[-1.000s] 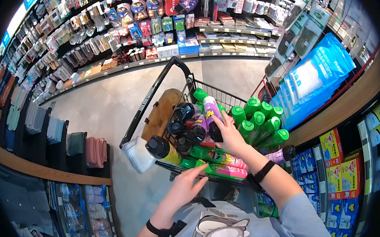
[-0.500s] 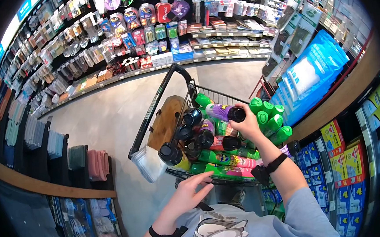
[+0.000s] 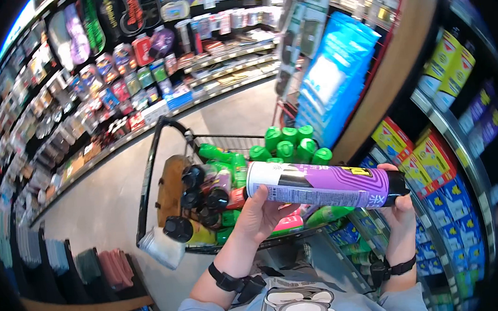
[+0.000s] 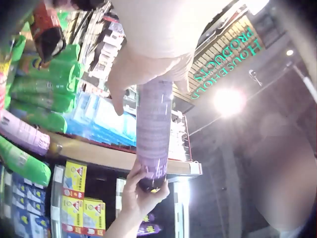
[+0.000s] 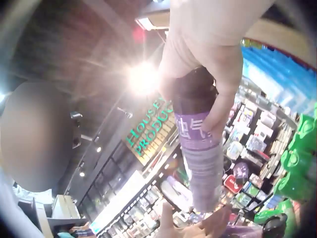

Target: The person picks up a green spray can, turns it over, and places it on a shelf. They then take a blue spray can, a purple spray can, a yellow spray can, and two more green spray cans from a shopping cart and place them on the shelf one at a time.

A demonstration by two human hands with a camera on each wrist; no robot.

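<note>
A purple and white aerosol can [image 3: 320,184] with a black cap lies sideways above the shopping cart [image 3: 141,189], its printed label facing up in the head view. My right hand [image 3: 400,209] grips the can around its capped end. At the white end, my left hand [image 3: 259,218] holds it with the thumb on the near side, the other fingers partly hidden beneath. From the right wrist, the black cap [image 5: 195,91] shows between right thumb and fingers. Inside the cart, green-capped cans [image 3: 285,150] stand at the right and black-capped bottles [image 3: 193,177] cluster at the left.
A wooden-edged shelf [image 3: 374,83] runs along the right, with yellow and red boxes [image 3: 433,154] below. Blue bags [image 3: 336,74] hang beyond the cart. A clear plastic bag [image 3: 162,248] hangs at the cart's near left corner. Folded pink towels [image 3: 115,269] lie at left.
My right hand has lifted the purple can out of the cart and brought it nearer, to the right. My left hand has come up from the cart's edge to its white end. The head view has turned right.
</note>
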